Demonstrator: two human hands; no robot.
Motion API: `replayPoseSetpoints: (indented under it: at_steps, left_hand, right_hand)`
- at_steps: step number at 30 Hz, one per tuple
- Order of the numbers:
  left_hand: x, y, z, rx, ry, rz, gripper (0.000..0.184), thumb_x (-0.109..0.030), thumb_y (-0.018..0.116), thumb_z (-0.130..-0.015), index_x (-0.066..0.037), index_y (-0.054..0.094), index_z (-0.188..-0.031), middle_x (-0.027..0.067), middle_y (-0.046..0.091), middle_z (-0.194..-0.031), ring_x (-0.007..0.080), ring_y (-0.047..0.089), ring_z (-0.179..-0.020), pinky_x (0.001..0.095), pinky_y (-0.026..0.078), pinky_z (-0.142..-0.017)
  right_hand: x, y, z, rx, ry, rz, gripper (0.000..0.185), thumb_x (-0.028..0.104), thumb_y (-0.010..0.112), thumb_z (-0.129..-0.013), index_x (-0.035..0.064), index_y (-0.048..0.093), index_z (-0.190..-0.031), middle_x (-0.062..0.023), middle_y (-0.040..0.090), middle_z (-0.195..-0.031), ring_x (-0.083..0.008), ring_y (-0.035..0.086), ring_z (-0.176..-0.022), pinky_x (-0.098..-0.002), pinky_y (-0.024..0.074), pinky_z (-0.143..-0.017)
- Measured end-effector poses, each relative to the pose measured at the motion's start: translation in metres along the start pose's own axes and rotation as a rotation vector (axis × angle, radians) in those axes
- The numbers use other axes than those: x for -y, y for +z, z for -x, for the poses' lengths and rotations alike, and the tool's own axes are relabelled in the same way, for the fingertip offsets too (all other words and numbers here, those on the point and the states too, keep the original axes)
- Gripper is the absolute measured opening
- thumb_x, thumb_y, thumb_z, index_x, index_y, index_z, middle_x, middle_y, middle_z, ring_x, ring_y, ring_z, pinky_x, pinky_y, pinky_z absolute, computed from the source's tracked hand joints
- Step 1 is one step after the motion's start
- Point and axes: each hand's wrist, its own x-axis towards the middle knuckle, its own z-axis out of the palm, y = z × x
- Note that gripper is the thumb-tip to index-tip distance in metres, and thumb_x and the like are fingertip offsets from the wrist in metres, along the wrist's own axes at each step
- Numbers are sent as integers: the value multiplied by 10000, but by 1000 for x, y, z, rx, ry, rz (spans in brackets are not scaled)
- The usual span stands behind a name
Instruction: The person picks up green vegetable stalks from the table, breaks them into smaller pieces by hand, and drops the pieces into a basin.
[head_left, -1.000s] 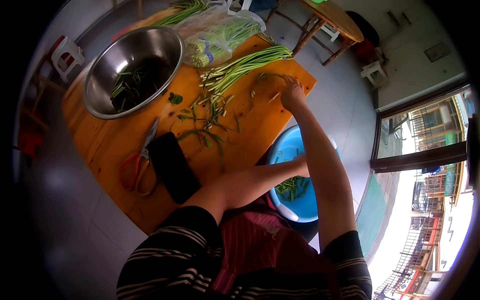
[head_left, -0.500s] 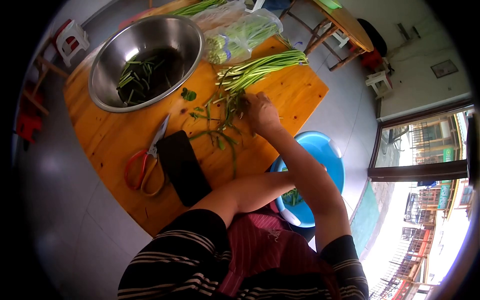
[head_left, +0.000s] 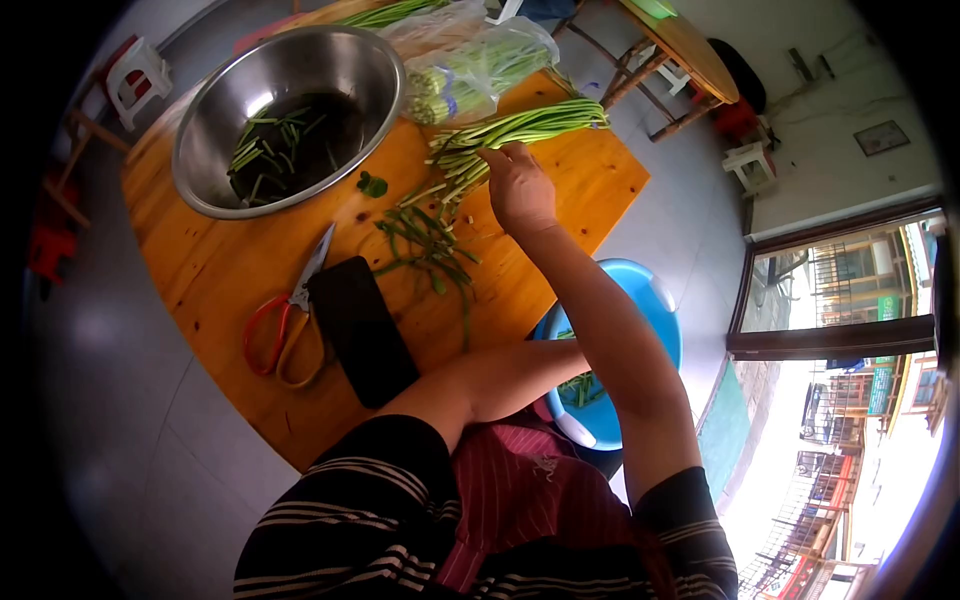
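Observation:
My right hand [head_left: 522, 192] is at the near edge of a bundle of long green stems [head_left: 530, 128] that look like garlic scapes. Its thumb and fingers pinch at the stems. My left forearm [head_left: 510, 385] reaches right over the blue basin [head_left: 655, 300], and my left hand is hidden behind my right forearm. Cut green pieces [head_left: 578, 390] lie in that basin. Below the bundle on the table is a loose heap of green scraps [head_left: 425, 245].
A large steel bowl [head_left: 385, 140] with cut stems stands at the table's far left. Scissors [head_left: 290, 310] and a black phone [head_left: 362, 330] lie nearer me. Bagged stems [head_left: 480, 70] sit at the back. A wooden table [head_left: 690, 50] and stools [head_left: 750, 170] stand beyond.
My right hand has moved up from the scraps to the long stems. More green scraps now lie together on the table. The view has shifted slightly.

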Motion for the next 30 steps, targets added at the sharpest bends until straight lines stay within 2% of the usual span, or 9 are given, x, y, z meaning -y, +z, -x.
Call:
replayPoseSetpoints:
  at_steps: [3, 6, 12, 16, 19, 21, 25, 28, 30]
  left_hand:
    - [28, -9, -14, 2, 43, -158, 187, -169, 454, -867, -59, 505, -1009, 73, 532, -958, 181, 499, -879, 308, 390, -776]
    - [20, 1, -25, -13, 132, -682, 219, -186, 444, -874, -67, 484, -1053, 69, 500, -1032, 183, 466, -944, 310, 364, -817]
    - [19, 6, -39, -64, 275, -1115, 288, -221, 425, -888, -85, 444, -1141, 61, 438, -1179, 185, 400, -1075, 314, 313, -900]
    - [22, 13, -34, -206, 555, -1617, 359, -264, 445, -880, -100, 413, -1198, 59, 386, -1268, 195, 349, -1158, 320, 269, -954]
    - [27, 3, -51, -4, 471, -1513, 466, -284, 528, -834, -115, 373, -1240, 65, 366, -1292, 227, 317, -1195, 335, 245, -977]
    - [8, 8, -42, 111, 283, -1163, 500, -268, 568, -808, -117, 369, -1241, 62, 364, -1295, 236, 312, -1196, 342, 233, -985]
    - [-27, 23, -20, 147, 408, -1297, 477, -247, 584, -798, -105, 391, -1211, 69, 417, -1236, 228, 386, -1125, 340, 304, -932]
    - [-34, 29, -25, 105, 35, -474, 339, -207, 579, -798, -61, 475, -1087, 72, 500, -1090, 209, 459, -1006, 329, 377, -832]
    - [-41, 29, -26, 42, 116, -749, 204, -209, 540, -818, -49, 518, -943, 48, 531, -935, 158, 487, -856, 295, 401, -701]
  right_hand:
    - [-9, 1, -14, 84, 48, 119, 235, 98, 448, -798, 139, 562, -999, -113, 537, -876, -293, 551, -783, -381, 456, -679]
    - [-20, 7, -21, 193, 111, 209, 181, 108, 473, -788, 130, 552, -949, -116, 537, -845, -303, 550, -766, -390, 457, -658]
    - [-25, -16, -18, 20, 5, 147, 74, 171, 534, -787, 116, 527, -837, -99, 544, -794, -303, 554, -715, -391, 455, -577]
    - [-22, -44, -11, -133, -117, 69, 92, 141, 561, -766, 100, 514, -834, -87, 542, -784, -280, 562, -693, -369, 464, -567]
    - [-28, -60, -6, -239, -116, -46, 107, 94, 571, -743, 92, 514, -834, -79, 549, -805, -271, 568, -683, -359, 469, -567]
    - [-30, -69, 0, -272, -60, -124, 118, 78, 572, -738, 97, 528, -846, -79, 555, -818, -273, 570, -674, -356, 470, -569]
    - [-29, -94, 19, -298, -39, -207, 151, 19, 557, -748, 70, 539, -889, -91, 556, -823, -260, 580, -653, -308, 474, -571]
    - [-31, -115, 38, -394, 68, -378, 138, -11, 516, -788, 37, 537, -915, -83, 574, -821, -182, 594, -698, -254, 479, -622]
    - [-37, -128, 54, -488, 218, -557, 123, 4, 459, -846, 12, 514, -955, -82, 601, -861, -127, 594, -789, -234, 479, -720]
